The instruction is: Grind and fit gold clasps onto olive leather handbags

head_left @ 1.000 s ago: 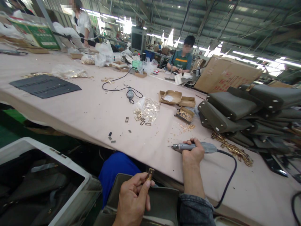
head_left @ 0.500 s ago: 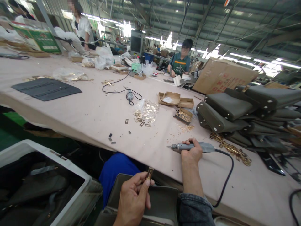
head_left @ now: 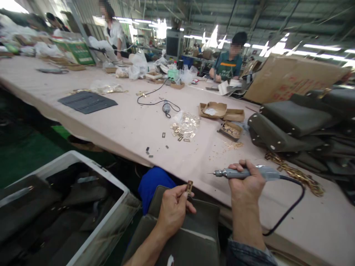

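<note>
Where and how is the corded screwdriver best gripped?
Probably around the grey body of the screwdriver, from the near side, where the right hand holds it: the body is long and narrow, its thin bit points left, and the cord leaves the opposite end.

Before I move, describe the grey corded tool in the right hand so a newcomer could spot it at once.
Find the long pale table, then the stacked dark bags at its right. Nearer than that stack and left of it, the right hand grips the grey corded tool, its thin tip pointing left. Unlike the other grey tool, lying farther back, it is held.
</note>
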`<state>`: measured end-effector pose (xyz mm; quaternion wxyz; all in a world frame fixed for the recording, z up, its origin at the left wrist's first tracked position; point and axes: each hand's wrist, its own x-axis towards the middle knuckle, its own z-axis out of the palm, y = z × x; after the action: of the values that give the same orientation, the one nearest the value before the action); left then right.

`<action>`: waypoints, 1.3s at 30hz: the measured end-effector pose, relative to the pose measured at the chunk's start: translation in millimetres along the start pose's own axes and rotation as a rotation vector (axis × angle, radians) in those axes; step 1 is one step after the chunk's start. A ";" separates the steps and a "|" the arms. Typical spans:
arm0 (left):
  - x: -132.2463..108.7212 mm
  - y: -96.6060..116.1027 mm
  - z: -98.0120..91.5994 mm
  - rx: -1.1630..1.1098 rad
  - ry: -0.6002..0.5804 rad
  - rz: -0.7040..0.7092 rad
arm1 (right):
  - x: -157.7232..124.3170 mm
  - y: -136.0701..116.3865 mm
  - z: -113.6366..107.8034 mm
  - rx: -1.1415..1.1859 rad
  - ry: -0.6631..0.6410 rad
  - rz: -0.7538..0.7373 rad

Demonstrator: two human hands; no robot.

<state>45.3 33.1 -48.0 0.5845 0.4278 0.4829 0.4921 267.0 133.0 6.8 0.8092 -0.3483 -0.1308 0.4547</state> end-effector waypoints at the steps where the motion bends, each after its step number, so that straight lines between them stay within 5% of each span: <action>1: 0.1 0.8 0.7 -0.014 -0.001 -0.007 | -11.2 -2.9 3.4 0.012 -0.030 0.013; 12: 0.5 -0.3 3.5 -0.023 0.020 -0.042 | -103.0 8.0 35.2 -0.106 -0.166 -0.032; 39: -4.4 0.2 3.3 -0.014 0.009 0.001 | -133.1 23.7 39.7 -0.218 -0.328 -0.247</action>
<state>48.3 28.7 -46.6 0.5850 0.4217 0.4817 0.4979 157.3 48.7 33.3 0.7843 -0.3366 -0.3505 0.3857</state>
